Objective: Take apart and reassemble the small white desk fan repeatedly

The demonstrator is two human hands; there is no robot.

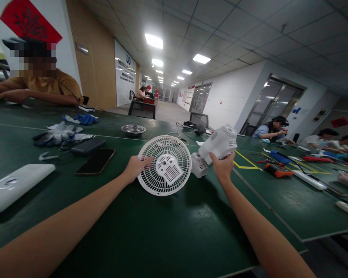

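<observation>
A round white fan grille (169, 170) faces me above the green table, its slotted hub in the middle. My left hand (135, 168) grips its left rim, fingers closed over the bars. Tilted up to the right is a white plastic fan housing (219, 142) with vent slots at its top. My right hand (224, 166) is closed around the lower end of this housing. Between the two sits a smaller white vented part (199, 165), close against the grille's right edge. Whether it joins the grille or the housing, I cannot tell.
Beyond the grille stands a metal bowl (133, 130). To the left lie a phone (95, 161), a dark case (88, 146), gloves (56, 134) and a white device (19, 187). An orange meter (278, 170) lies right. Other people sit around the table.
</observation>
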